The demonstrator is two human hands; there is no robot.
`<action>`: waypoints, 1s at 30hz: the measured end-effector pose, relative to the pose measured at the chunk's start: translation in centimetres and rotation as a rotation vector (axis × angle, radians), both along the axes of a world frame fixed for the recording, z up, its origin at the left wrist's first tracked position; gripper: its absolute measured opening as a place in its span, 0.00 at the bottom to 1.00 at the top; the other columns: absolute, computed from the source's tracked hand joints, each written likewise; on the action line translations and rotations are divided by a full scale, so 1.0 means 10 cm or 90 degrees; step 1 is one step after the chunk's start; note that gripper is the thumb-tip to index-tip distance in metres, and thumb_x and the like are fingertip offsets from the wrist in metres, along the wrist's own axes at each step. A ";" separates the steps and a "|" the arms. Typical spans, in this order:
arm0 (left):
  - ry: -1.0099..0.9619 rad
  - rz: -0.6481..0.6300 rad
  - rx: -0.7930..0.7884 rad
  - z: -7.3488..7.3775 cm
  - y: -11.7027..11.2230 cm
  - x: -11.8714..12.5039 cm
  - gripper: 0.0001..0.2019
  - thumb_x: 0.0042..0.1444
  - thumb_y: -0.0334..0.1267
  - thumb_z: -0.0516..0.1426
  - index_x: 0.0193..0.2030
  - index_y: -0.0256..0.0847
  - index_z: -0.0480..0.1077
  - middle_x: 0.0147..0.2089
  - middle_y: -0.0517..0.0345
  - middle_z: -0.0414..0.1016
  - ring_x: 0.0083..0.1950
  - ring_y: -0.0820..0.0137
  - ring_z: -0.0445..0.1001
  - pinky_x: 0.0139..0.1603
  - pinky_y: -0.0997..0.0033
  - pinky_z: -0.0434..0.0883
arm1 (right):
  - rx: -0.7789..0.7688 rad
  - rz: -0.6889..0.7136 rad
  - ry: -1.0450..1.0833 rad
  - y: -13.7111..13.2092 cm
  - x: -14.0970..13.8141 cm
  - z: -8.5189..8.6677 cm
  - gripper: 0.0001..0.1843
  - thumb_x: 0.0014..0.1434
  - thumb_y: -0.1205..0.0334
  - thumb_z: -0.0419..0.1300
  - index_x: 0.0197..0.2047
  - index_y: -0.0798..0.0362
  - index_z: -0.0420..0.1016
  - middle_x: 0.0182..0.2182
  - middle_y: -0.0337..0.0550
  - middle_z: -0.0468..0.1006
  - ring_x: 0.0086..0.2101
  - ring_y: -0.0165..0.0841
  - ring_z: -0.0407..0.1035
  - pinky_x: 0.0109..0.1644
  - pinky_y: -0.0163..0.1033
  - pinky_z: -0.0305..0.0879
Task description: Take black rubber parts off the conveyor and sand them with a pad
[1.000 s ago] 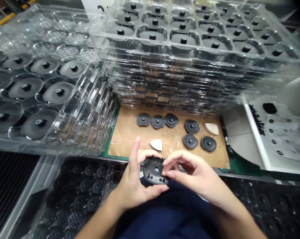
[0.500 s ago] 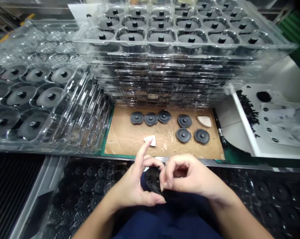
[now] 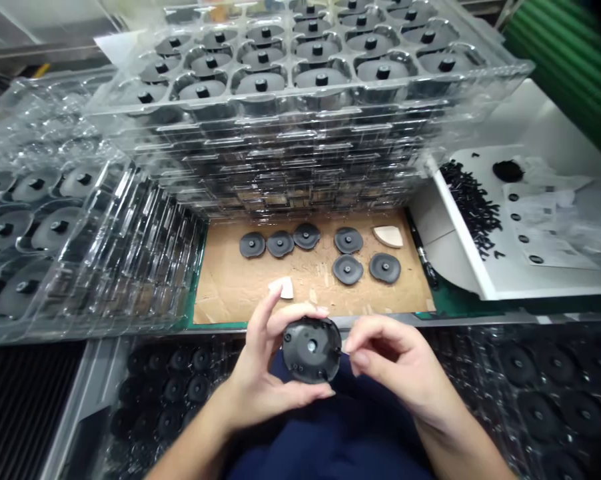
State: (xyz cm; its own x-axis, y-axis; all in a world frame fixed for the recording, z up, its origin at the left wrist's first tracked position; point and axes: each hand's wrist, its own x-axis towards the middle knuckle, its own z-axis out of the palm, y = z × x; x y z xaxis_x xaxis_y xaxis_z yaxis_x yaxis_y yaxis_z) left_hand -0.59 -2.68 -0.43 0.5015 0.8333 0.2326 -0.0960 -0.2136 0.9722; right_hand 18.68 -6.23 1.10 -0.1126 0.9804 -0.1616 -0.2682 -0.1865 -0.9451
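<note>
My left hand (image 3: pixel 260 380) grips a black round plastic disc (image 3: pixel 308 360) by its edge, thumb below and fingers above. The disc's underside is turned up to me, with a small light spot at its centre and little pegs near the rim. At the disc's right edge, my right hand (image 3: pixel 390 357) has thumb and forefinger pinched together; whatever they hold, if anything, is too small to make out. Beyond my hands, several dark discs with centre studs, such as this disc (image 3: pixel 348 269), lie on a cardboard sheet (image 3: pixel 225 283). A white wedge-shaped piece (image 3: pixel 286 288) lies near my left fingertips.
Stacked clear trays (image 3: pixel 280 100) of discs rise behind the cardboard, with more trays (image 3: pixel 145 247) at left. A white bin (image 3: pixel 460 233) at right holds small black pieces (image 3: pixel 473 203) and plastic bags. A black pen-like tool (image 3: pixel 423 257) lies beside it. Below are trays of discs (image 3: pixel 540 413).
The disc has turned so its underside faces me more fully. My right hand has drawn back from over the disc to its right edge. The camera view has shifted a little.
</note>
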 end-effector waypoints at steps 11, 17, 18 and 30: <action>0.084 0.059 0.184 0.00 0.09 0.24 0.52 0.44 0.26 0.66 0.69 0.55 0.40 0.55 0.53 0.70 0.56 0.65 0.72 0.59 0.56 0.69 | 0.072 -0.083 -0.241 -0.07 0.07 0.05 0.04 0.55 0.68 0.64 0.33 0.48 0.78 0.29 0.36 0.81 0.31 0.29 0.75 0.36 0.32 0.70; 0.140 0.083 0.338 -0.04 0.12 0.31 0.53 0.42 0.21 0.65 0.69 0.53 0.40 0.57 0.52 0.69 0.56 0.64 0.70 0.59 0.54 0.68 | 0.051 -0.138 -0.261 -0.06 0.05 0.01 0.06 0.54 0.69 0.63 0.33 0.48 0.78 0.30 0.36 0.81 0.32 0.29 0.75 0.38 0.32 0.71; 0.142 0.085 0.341 -0.04 0.11 0.32 0.54 0.42 0.21 0.65 0.69 0.52 0.40 0.57 0.52 0.68 0.56 0.64 0.70 0.60 0.55 0.67 | 0.045 -0.141 -0.250 -0.06 0.05 0.00 0.07 0.53 0.71 0.62 0.32 0.49 0.77 0.29 0.35 0.80 0.31 0.29 0.75 0.38 0.32 0.71; 0.109 0.073 0.271 -0.04 0.15 0.27 0.49 0.46 0.26 0.65 0.69 0.53 0.41 0.57 0.51 0.69 0.56 0.63 0.70 0.58 0.55 0.69 | 0.047 -0.033 -0.167 0.03 0.08 -0.02 0.09 0.55 0.69 0.64 0.38 0.46 0.77 0.33 0.36 0.78 0.36 0.30 0.72 0.42 0.34 0.68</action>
State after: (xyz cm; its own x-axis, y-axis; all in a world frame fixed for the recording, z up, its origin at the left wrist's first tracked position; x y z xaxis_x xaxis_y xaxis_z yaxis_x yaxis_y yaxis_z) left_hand 2.14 -1.19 -0.82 0.4723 0.7345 0.4873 0.1062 -0.5962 0.7957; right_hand 19.49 -5.88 0.89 -0.0263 0.9940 -0.1059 -0.0191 -0.1064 -0.9941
